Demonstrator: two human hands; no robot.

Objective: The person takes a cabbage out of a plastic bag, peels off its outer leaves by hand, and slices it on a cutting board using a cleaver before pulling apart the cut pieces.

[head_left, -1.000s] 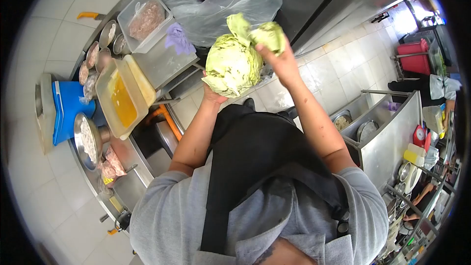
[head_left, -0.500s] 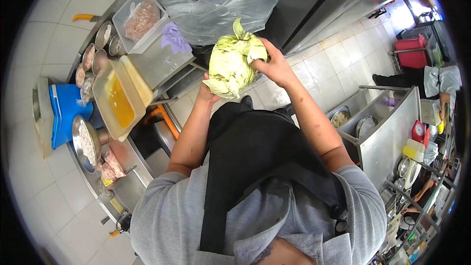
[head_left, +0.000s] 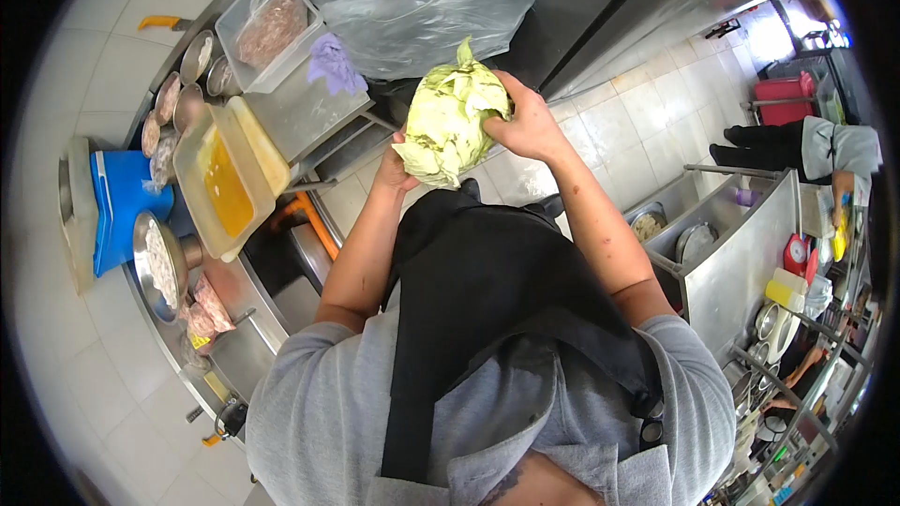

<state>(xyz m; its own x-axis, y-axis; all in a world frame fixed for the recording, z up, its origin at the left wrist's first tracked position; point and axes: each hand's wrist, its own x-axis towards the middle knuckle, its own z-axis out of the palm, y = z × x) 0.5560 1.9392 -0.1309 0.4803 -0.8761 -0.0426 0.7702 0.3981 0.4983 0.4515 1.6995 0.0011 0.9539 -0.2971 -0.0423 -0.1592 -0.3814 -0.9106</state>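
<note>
A pale green cabbage (head_left: 452, 117) with loose, dark-flecked outer leaves is held up in front of my black apron. My left hand (head_left: 397, 169) cups its lower left side, the fingers partly hidden behind the leaves. On the right side, my right hand (head_left: 527, 122) grips it, thumb pressed against a leaf and the other fingers behind. Just beyond the cabbage lies a large clear plastic bag (head_left: 422, 23), and a purple cloth (head_left: 335, 66) rests on the steel counter to the left.
Along the left counter stand a tub of minced meat (head_left: 272, 28), a tub of yellow liquid (head_left: 225, 183), a bowl of white food (head_left: 157, 262) and a blue container (head_left: 127, 211). To the right is a steel table (head_left: 741, 253). A co-worker (head_left: 830, 150) stands at the far right.
The cabbage has turned slightly in my hands, and my right thumb has shifted a little. At the far right, the co-worker's legs show more.
</note>
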